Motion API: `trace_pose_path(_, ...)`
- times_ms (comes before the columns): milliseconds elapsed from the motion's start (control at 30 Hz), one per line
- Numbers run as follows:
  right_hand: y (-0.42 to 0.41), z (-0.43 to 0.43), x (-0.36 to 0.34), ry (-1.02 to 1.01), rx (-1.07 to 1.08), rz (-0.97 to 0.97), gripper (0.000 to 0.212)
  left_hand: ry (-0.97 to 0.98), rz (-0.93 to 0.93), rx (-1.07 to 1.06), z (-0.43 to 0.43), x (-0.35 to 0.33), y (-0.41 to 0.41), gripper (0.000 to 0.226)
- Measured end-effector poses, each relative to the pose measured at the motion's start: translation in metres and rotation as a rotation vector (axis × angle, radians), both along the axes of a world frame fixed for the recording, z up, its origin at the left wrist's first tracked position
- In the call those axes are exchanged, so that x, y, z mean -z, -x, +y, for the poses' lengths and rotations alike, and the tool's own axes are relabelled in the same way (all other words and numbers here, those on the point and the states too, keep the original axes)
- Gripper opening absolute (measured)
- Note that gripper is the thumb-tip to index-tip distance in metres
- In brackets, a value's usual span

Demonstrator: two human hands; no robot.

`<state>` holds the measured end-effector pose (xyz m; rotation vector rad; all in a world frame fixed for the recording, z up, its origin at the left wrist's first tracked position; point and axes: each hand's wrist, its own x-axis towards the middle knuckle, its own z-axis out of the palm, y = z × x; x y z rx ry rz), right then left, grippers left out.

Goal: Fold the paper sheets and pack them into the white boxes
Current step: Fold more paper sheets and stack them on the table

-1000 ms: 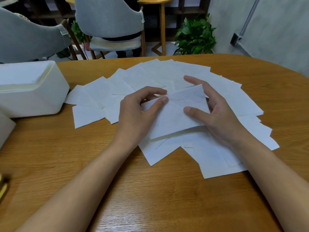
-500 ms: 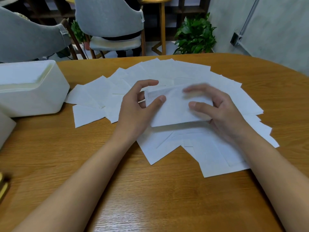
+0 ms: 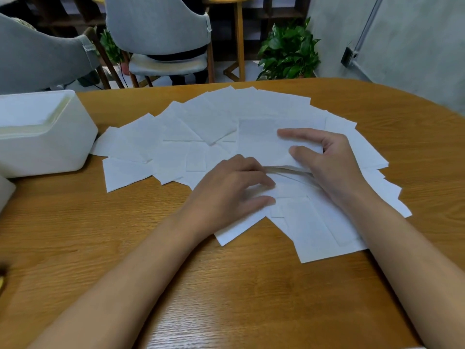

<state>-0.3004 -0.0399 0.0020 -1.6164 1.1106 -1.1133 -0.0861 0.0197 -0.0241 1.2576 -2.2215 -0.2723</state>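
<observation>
Several white paper sheets [image 3: 191,137] lie fanned out over the wooden table [image 3: 226,285]. My right hand [image 3: 334,165] pinches a folded paper sheet [image 3: 261,147] at its right end, thumb on top and index finger stretched along its far side; the near edge is lifted a little. My left hand [image 3: 231,190] rests on the sheets just in front of that fold, fingers bent and slightly blurred, gripping nothing that I can see. An open white box [image 3: 63,149] stands at the left, apart from both hands.
The corner of a second white box [image 3: 6,195] shows at the far left edge. Grey chairs [image 3: 156,34] and a potted plant [image 3: 289,51] stand beyond the table's far edge. Bare wood lies in front of the sheets, between my forearms.
The sheet held between both hands has been laid down flat, farther right. My left hand let go of it and moved toward me onto the pile; my right hand kept its hold.
</observation>
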Motion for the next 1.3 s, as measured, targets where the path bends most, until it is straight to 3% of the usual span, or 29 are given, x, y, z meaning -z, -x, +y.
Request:
trace_pose_path(200, -0.001, 0.001, -0.001, 0.028, -0.025, 0.030, 0.039, 0.240, -0.109, 0.045, -0.002, 0.002, 0.008, 0.010)
trace_pose_path(333, 0.001, -0.002, 0.003, -0.001, -0.044, -0.012, 0.040, 0.287, -0.035, 0.024, 0.001, -0.002, 0.010, 0.008)
trace_pose_path(533, 0.001, -0.004, 0.001, -0.064, -0.055, -0.092, 0.024, 0.185, 0.204, -0.073, 0.012, -0.018, 0.006, 0.005)
trace_pose_path(733, 0.001, 0.004, -0.004, -0.186, -0.196, -0.218, 0.060, -0.091, 0.665, -0.255, 0.007, -0.033, -0.005, 0.007)
trace_pose_path(900, -0.004, 0.010, -0.002, -0.082, -0.220, -0.198, 0.013, -0.168, 0.785, -0.336, 0.001, -0.032, -0.011, 0.007)
trace_pose_path(1300, -0.012, 0.016, -0.004, 0.006, -0.262, -0.072, 0.060, -0.179, 0.894, -0.401, -0.001, -0.022, -0.003, 0.012)
